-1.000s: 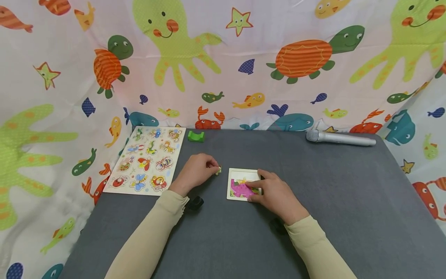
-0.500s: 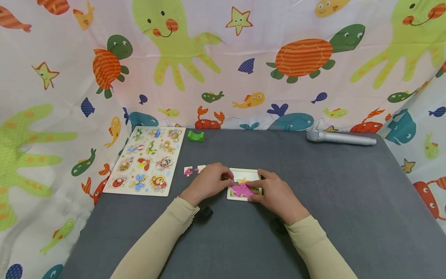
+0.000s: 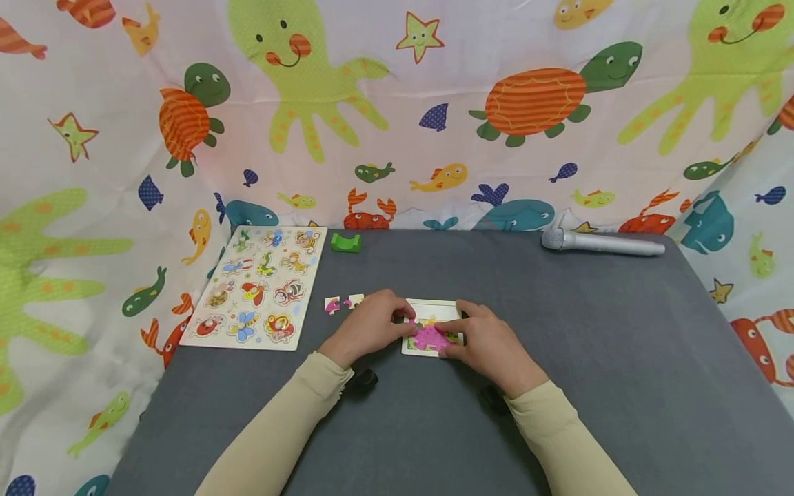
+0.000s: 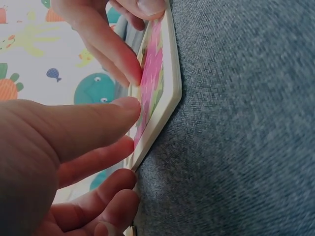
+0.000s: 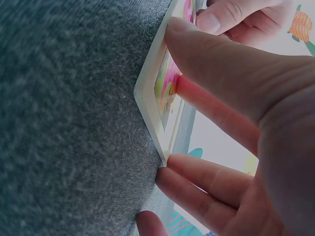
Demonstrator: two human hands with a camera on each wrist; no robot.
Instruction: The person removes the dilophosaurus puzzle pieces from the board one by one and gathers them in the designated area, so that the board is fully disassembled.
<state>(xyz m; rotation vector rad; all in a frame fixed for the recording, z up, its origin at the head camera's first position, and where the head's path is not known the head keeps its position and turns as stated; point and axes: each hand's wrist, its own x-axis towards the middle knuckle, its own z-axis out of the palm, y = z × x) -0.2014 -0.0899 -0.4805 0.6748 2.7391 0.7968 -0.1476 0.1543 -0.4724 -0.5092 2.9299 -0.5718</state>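
Observation:
A small jigsaw puzzle in a pale wooden tray (image 3: 419, 354) lies flat on the grey table, and a pink picture (image 3: 431, 338) fills its nearer part. My left hand (image 3: 371, 325) is at the tray's left side, thumb and index finger pinching a small puzzle piece that they mostly hide. My right hand (image 3: 493, 346) holds the tray from the right. In the right wrist view its thumb (image 5: 184, 42) lies along the near rim, its index finger touches the picture, and other fingers are at the edge. Two loose puzzle pieces, one pink (image 3: 332, 304) and one paler (image 3: 355, 300), lie left of the tray.
A larger board with insect pictures (image 3: 248, 289) lies at the left. Behind, near the curtain, are a green curved block (image 3: 345, 243) and a silver microphone (image 3: 604, 243). A sea-animal curtain (image 3: 397, 124) closes off the back and sides.
My left hand has moved right with the puzzle piece, from beside the tray to its left edge, uncovering two loose pieces. My right hand has stayed on the tray.

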